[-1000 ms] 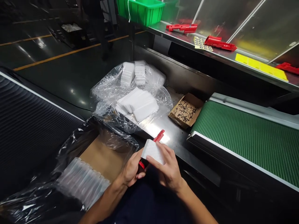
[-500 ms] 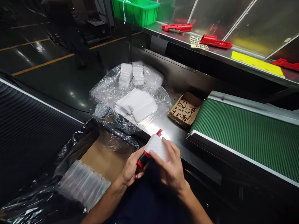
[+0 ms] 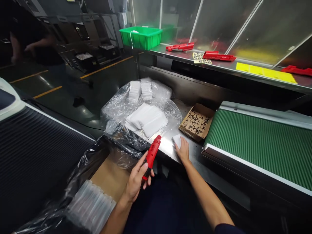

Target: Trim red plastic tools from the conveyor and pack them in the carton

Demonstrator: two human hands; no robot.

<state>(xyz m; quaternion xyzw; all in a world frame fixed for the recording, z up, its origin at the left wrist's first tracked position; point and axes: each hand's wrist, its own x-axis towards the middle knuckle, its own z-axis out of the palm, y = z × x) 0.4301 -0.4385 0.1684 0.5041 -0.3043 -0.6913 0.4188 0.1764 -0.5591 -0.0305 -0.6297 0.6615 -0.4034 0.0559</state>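
My left hand [image 3: 136,180] grips a long red plastic part [image 3: 151,156] by its lower end, held upright over my lap. My right hand [image 3: 183,150] lies on the steel worktop [image 3: 168,146], fingers pressing a small white pouch [image 3: 176,140] flat against it. A fanned pile of the same white pouches [image 3: 147,119] rests on crumpled clear plastic [image 3: 117,107] just beyond the red part. A shallow cardboard box of small black screws [image 3: 197,122] sits right of my right hand.
A green conveyor belt [image 3: 255,146] runs along the right. The upper shelf [image 3: 219,65] carries a green bin [image 3: 140,36], more red parts [image 3: 218,56] and yellow sheets [image 3: 265,70]. A plastic-lined carton with clear sleeves [image 3: 90,204] stands at lower left. A person [image 3: 31,42] stands at far left.
My right hand pulled the white pouch off the red part and set it down on the worktop. My left hand kept the red part, now bare. The view tilted upward.
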